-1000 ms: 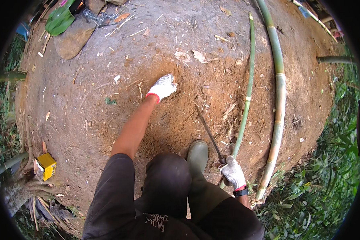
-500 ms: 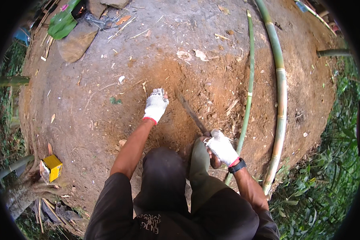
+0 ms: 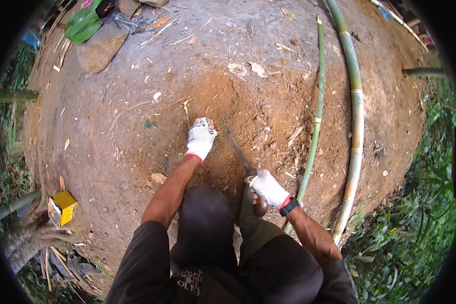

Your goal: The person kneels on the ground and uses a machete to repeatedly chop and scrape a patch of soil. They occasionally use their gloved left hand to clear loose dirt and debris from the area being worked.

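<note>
My right hand (image 3: 269, 189), in a white glove with red trim, is closed round the brown handle of a machete (image 3: 236, 147). The long dark blade points away from me and slightly left, low over loose brown soil (image 3: 215, 101). Left of the blade tip is my left hand (image 3: 201, 141), in a matching glove with bare fingertips. Its fingers are curled closed close to the ground, and whatever they may hold is hidden. A thin dry stem (image 3: 186, 109) shows just beyond that hand. My knees are bent below the two hands.
A thin green bamboo pole (image 3: 316, 121) and a thicker one (image 3: 356, 121) lie lengthwise on my right. A flat stone (image 3: 100, 53) and a large green leaf (image 3: 82, 25) are at the far left. Nearer left sits a yellow box (image 3: 65, 206) beside tree roots (image 3: 40, 234). Green plants (image 3: 410, 213) border the right.
My right hand has shifted a little left with the machete, drawing the blade slightly nearer me. My left hand, still closed, has come slightly closer. The view has tilted a little.
</note>
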### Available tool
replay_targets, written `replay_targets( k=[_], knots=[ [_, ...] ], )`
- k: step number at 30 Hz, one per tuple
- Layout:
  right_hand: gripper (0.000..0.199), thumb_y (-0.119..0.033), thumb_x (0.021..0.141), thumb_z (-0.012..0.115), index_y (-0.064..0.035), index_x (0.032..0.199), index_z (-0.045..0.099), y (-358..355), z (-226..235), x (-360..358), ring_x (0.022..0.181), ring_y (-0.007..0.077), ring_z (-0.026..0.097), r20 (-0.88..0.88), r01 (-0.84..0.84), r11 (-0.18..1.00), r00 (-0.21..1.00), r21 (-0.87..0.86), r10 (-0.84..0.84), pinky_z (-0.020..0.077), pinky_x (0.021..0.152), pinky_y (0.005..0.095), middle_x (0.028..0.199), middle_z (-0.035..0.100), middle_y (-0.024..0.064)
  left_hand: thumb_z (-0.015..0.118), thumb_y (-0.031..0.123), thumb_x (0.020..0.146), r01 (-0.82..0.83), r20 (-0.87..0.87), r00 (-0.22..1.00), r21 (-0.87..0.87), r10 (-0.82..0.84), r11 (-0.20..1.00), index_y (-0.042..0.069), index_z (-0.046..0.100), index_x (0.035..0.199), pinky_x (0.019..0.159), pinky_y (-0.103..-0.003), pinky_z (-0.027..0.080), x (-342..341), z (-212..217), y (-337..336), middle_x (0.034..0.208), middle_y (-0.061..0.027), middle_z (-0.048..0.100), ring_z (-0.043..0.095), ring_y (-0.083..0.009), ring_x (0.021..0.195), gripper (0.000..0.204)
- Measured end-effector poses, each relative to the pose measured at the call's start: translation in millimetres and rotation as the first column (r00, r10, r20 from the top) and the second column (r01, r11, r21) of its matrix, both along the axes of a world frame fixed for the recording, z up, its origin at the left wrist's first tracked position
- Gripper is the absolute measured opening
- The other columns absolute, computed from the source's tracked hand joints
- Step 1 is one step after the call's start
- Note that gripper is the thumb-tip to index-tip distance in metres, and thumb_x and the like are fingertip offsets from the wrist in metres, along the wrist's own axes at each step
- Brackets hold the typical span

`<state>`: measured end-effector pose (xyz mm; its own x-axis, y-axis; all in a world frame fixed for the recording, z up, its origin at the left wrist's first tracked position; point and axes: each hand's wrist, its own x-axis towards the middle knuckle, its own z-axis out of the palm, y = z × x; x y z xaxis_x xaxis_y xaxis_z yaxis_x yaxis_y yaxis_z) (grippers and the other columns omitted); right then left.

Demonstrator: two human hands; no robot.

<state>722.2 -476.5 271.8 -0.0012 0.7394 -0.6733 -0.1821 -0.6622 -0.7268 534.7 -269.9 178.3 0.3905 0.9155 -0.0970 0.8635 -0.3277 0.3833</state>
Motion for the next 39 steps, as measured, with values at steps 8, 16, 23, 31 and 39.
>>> replay_targets(
  k=[8, 16, 23, 31, 39],
  knots=[
    [0.02, -0.016, 0.092, 0.062, 0.0001, 0.101, 0.053, 80, 107, -9, 0.047, 0.0078, 0.05, 0.296, 0.258, 0.879, 0.871, 0.401, -0.391, 0.0401, 0.042, 0.0226, 0.066, 0.052, 0.0009, 0.045, 0.029, 0.096, -0.12, -0.03, 0.992, -0.025, 0.119, 0.992, 0.0, 0.062, 0.094, 0.076, -0.049, 0.05, -42, -13, -24, 0.095, -0.0226, 0.061, 0.061, -0.0379, 0.088, 0.034],
    [0.025, -0.026, 0.088, 0.06, -0.0022, 0.082, 0.054, 0, 7, -38, 0.054, 0.0218, 0.059, 0.139, -0.264, 0.942, 0.945, -0.208, 0.295, 0.0467, 0.048, 0.0344, 0.067, 0.057, 0.0108, 0.047, 0.028, 0.094, -0.22, -0.015, 0.975, 0.051, 0.221, 0.974, 0.0, 0.056, 0.093, 0.07, -0.049, 0.05, -68, 8, -30, 0.087, -0.0233, 0.061, 0.061, -0.0415, 0.078, 0.03],
    [0.03, -0.014, 0.085, 0.06, 0.0007, 0.111, 0.054, 43, 166, -53, 0.066, 0.0131, 0.056, 0.725, -0.199, 0.97, 0.687, 0.136, 0.039, 0.0468, 0.06, 0.0275, 0.075, 0.055, 0.0069, 0.058, 0.019, 0.083, -0.551, 0.013, 0.824, 0.254, 0.567, 0.795, 0.005, 0.059, 0.087, 0.069, -0.045, 0.049, -250, 39, -39, 0.086, -0.0168, 0.065, 0.063, -0.0341, 0.079, 0.014],
    [0.085, 0.016, 0.076, 0.045, -0.0085, 0.153, 0.018, 11, 223, -97, 0.132, 0.019, 0.046, 0.275, -0.372, 0.928, 0.891, -0.014, 0.361, 0.0465, 0.085, 0.0252, 0.146, 0.042, 0.018, 0.053, 0.036, 0.094, -0.964, 0.241, 0.227, 0.192, 0.944, 0.183, -0.008, 0.039, 0.137, 0.11, -0.042, 0.031, -426, -20, -48, 0.142, -0.0296, 0.039, 0.038, -0.04, 0.133, 0.064],
    [0.071, 0.005, 0.075, 0.049, -0.0023, 0.145, 0.036, 109, 270, -224, 0.07, 0.0109, 0.051, 0.591, -0.687, 0.689, 0.464, -0.231, 0.66, 0.0426, 0.061, 0.0257, 0.094, 0.062, 0.006, 0.046, 0.038, 0.094, -0.808, -0.185, 0.418, 0.373, 0.889, 0.457, 0.0, 0.034, 0.145, 0.116, -0.051, 0.014, -493, -53, -6, 0.152, -0.0192, 0.029, 0.024, -0.0339, 0.143, 0.064]
  ],
)
